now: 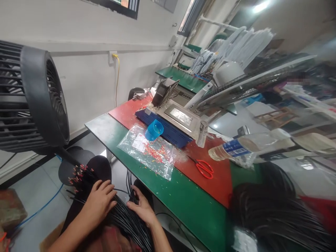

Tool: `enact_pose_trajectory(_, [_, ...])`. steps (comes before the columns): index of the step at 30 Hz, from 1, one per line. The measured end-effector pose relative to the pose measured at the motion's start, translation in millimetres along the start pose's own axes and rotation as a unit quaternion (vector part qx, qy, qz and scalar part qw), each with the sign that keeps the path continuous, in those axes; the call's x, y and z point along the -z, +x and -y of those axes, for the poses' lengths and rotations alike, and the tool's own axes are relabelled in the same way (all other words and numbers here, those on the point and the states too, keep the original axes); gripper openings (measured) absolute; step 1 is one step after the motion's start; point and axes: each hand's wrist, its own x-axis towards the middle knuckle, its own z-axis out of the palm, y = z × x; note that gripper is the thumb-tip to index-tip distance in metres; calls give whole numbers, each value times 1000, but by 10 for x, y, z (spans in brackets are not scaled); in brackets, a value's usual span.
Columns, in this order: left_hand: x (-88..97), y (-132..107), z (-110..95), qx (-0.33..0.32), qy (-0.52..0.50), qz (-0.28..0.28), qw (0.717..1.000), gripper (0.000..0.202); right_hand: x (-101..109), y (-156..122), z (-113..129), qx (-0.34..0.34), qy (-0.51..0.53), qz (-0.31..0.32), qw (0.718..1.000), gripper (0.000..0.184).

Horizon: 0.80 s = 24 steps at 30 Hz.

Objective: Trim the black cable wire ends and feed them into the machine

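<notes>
A thick bundle of black cables [128, 218] lies across my lap. Its far ends, with red and pale wire tips [80, 175], point to the left. My left hand [101, 199] rests on top of the bundle with its fingers a little apart. Beside it my right hand [141, 206] curls its thumb and fingers around a few black cables [130, 182] at the bundle's right side. Part of what lies in that grip is hidden by the fingers.
On the green and red table are a clear plastic bag [126, 140] with small red and yellow pieces, a blue cup [154, 130], red-handled scissors [204, 169], a blue-sided machine [168, 127] and a bottle [231, 148]. Coiled black cables [273, 210] lie right; a fan [39, 98] stands left.
</notes>
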Motion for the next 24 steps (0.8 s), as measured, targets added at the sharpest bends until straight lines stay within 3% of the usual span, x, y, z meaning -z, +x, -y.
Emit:
enact_pose_trajectory(5, [-113, -194, 124, -66, 78, 15, 995, 35, -83, 80, -63, -46, 11, 30, 998, 70])
enact_pose_trajectory(8, [-153, -352, 149, -83, 85, 4, 993, 37, -134, 70, -88, -69, 121, -32, 990, 72])
enact_pose_trajectory(10, [-184, -439, 123, -96, 71, 2, 993, 37, -141, 35, -70, -50, 184, -71, 979, 71])
enact_pose_trajectory(13, [-208, -478, 27, -104, 20, -5, 994, 35, -125, -55, 11, 9, 196, -77, 978, 66])
enact_pose_trajectory(16, [-124, -370, -117, -47, -57, -15, 997, 27, -116, -200, 144, 61, 139, -70, 986, 54])
enact_pose_trajectory(19, [57, -174, -246, 37, -152, 30, 987, 25, -126, -412, 291, 128, 2, -49, 990, 46])
enact_pose_trajectory(22, [192, 4, -288, 130, -231, 85, 961, 39, -139, -628, 387, 227, -201, 28, 953, 46])
enact_pose_trajectory(24, [195, 80, -262, 204, -256, 83, 941, 46, -142, -724, 407, 263, -292, 77, 916, 43])
